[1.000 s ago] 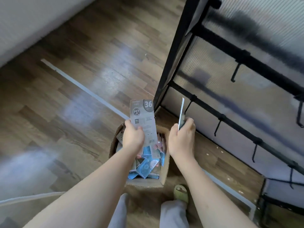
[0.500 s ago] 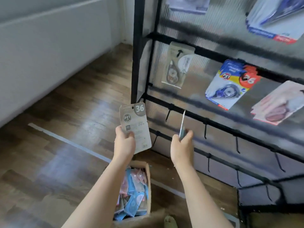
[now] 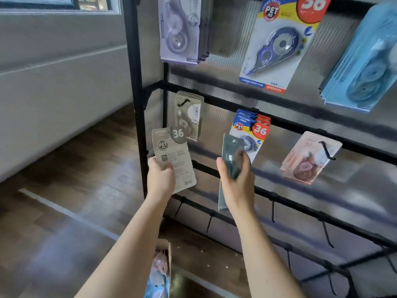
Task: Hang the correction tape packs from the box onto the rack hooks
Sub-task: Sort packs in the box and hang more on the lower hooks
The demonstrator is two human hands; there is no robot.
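Since the earlier frame both hands have been raised from just above the cardboard box to the level of the rack's middle rails, and the box [image 3: 166, 274] is now seen only at the bottom edge, on the wooden floor [image 3: 71, 190], with pale blue and pink packs inside.

A grey correction tape pack [image 3: 174, 158] is held by the left hand [image 3: 161, 179], gripped at its lower left corner between thumb and fingers. Its long axis runs nearly upright, tilted slightly left at the top, with the printed back facing the camera and the hang-hole end uppermost. A dark teal pack [image 3: 231, 160] is gripped by the right hand [image 3: 236, 179], whose fingers are curled round its blister. This pack is turned almost edge-on, its long axis upright and its hang-hole end up, while its lower end sticks out below the palm. The two packs are held apart, side by side, in front of the black rack [image 3: 137, 104].

Behind the grey pack, a matching beige-grey stack [image 3: 189, 115] is hung on a hook of the middle rail. Just beyond the teal pack, a blue and red stack [image 3: 251, 130] is hung, and further right a pink stack [image 3: 309, 158]. On the top rail a lilac stack [image 3: 180, 29], a large blue pack [image 3: 277, 44] and a pale blue stack [image 3: 363, 61] are hung. Bare hooks [image 3: 272, 211] are seen on the lower rails.
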